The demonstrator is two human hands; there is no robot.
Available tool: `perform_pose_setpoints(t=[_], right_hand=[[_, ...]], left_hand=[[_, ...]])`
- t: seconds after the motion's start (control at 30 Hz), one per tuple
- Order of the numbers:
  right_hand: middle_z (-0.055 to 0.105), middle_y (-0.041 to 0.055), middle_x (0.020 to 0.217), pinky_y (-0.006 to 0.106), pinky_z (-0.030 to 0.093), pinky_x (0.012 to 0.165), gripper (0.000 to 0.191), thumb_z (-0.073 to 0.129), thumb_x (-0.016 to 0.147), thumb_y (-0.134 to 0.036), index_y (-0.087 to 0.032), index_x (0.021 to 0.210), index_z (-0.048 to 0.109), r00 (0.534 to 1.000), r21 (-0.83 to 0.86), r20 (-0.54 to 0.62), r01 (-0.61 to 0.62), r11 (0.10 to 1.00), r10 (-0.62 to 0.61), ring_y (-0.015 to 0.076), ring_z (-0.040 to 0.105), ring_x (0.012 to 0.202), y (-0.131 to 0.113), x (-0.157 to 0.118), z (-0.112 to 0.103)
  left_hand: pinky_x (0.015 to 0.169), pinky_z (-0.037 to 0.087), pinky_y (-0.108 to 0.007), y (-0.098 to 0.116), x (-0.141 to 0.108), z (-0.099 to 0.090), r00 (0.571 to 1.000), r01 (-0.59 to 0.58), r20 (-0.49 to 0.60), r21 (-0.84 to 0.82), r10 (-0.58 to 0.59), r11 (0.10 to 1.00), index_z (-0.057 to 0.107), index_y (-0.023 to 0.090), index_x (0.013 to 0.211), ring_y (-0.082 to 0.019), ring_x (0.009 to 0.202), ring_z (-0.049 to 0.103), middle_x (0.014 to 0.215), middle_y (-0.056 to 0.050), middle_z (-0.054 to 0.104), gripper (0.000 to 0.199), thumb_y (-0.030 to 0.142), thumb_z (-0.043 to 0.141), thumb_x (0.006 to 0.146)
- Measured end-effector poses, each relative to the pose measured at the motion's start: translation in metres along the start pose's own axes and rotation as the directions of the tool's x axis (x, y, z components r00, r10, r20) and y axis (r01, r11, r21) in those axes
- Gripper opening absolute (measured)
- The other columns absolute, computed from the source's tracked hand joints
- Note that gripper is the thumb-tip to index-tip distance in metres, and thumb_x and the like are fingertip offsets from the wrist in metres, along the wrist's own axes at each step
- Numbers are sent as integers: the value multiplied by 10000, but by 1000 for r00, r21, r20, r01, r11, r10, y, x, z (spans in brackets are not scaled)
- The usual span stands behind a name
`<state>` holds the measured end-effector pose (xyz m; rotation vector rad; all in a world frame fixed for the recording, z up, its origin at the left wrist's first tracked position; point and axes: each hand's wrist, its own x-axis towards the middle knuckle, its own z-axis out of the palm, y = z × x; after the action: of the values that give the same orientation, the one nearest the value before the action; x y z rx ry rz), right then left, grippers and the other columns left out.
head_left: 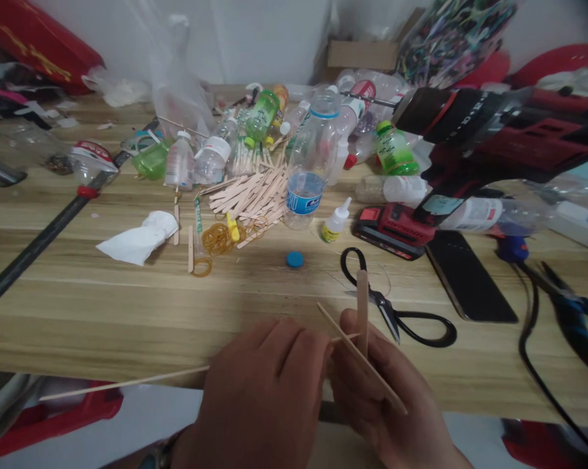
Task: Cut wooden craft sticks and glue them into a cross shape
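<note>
My left hand (269,384) is closed around a thin wooden skewer (127,383), whose long end sticks out to the left past the table's front edge. The skewer's short end points at two craft sticks in my right hand (396,391). One craft stick (363,306) stands nearly upright; the other craft stick (372,374) slants across it, down to the right. My right fingers are wrapped round them, and the fingertips of both hands meet behind the slanted stick, partly hidden. Black-handled scissors (389,312) lie just beyond my right hand. A blue bottle cap (294,260) lies farther forward.
A pile of craft sticks (254,195), rubber bands (215,239), a glue bottle (336,221) and a clear plastic bottle (306,189) stand ahead. At the right are a red cordless drill (450,163), a phone (471,277) and pliers (572,312). A crumpled tissue (140,238) lies left.
</note>
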<state>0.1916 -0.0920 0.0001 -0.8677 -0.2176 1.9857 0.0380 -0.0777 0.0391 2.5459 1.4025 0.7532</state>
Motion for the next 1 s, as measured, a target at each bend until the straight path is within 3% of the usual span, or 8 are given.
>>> perform_pose_setpoints(t=[0.17, 0.3, 0.5, 0.63, 0.77, 0.9, 1.0], right_hand=[[253, -132, 485, 129, 216, 342, 369, 733, 798, -500, -244, 743, 473, 998, -58, -54, 25, 998, -28, 56, 133, 407, -1, -3, 5], [309, -124, 497, 133, 223, 369, 430, 745, 768, -563, -235, 743, 467, 988, -150, -76, 124, 981, -136, 53, 164, 423, 2, -2, 7], [390, -84, 560, 149, 253, 447, 479, 773, 738, -581, -204, 690, 481, 953, -300, -189, 174, 938, -237, 49, 288, 488, 5, -2, 9], [356, -89, 487, 172, 193, 410, 472, 721, 771, -620, -182, 674, 575, 995, -287, -45, 69, 955, -85, 32, 250, 417, 0, -3, -1], [424, -70, 532, 194, 169, 400, 424, 733, 774, -596, -183, 756, 641, 991, -239, 26, -122, 963, 132, 26, 248, 394, -4, -7, -5], [379, -74, 568, 186, 155, 428, 454, 736, 763, -610, -182, 718, 592, 998, -301, -44, -57, 952, 46, 35, 243, 459, -3, -12, 2], [363, -79, 571, 177, 131, 411, 471, 728, 768, -613, -181, 702, 554, 995, -332, -74, -92, 939, 71, 35, 214, 462, -4, -13, 9]], left_hand=[[504, 469, -317, -1, 1, 0, 1000, 7, -13, -4, -8, 1000, 634, 218, 876, -203, 583, 636, 702, 15, 674, 229, 86, 450, 917], [496, 477, -304, -3, 5, 0, 999, 9, -36, -57, -11, 998, 627, 213, 837, -194, 574, 640, 684, 11, 676, 256, 134, 419, 964], [560, 505, -284, -9, 3, 2, 999, 42, -7, -150, -44, 988, 622, 226, 906, -183, 646, 660, 749, 17, 701, 198, 182, 444, 980], [603, 517, -271, -14, -1, 4, 1000, 20, -3, -266, -21, 964, 615, 239, 963, -170, 683, 663, 772, 30, 710, 169, 154, 468, 958], [625, 514, -256, -16, -2, -1, 998, 60, 16, -322, -58, 945, 616, 260, 940, -154, 693, 663, 758, 45, 705, 182, 147, 473, 953], [617, 516, -250, -18, -2, -4, 999, 53, 30, -361, -45, 931, 613, 270, 910, -144, 649, 661, 727, 53, 693, 194, 155, 466, 959], [585, 518, -263, -21, -3, 0, 1000, 9, 3, -301, -9, 954, 608, 260, 935, -154, 632, 665, 725, 47, 700, 182, 157, 460, 957]])
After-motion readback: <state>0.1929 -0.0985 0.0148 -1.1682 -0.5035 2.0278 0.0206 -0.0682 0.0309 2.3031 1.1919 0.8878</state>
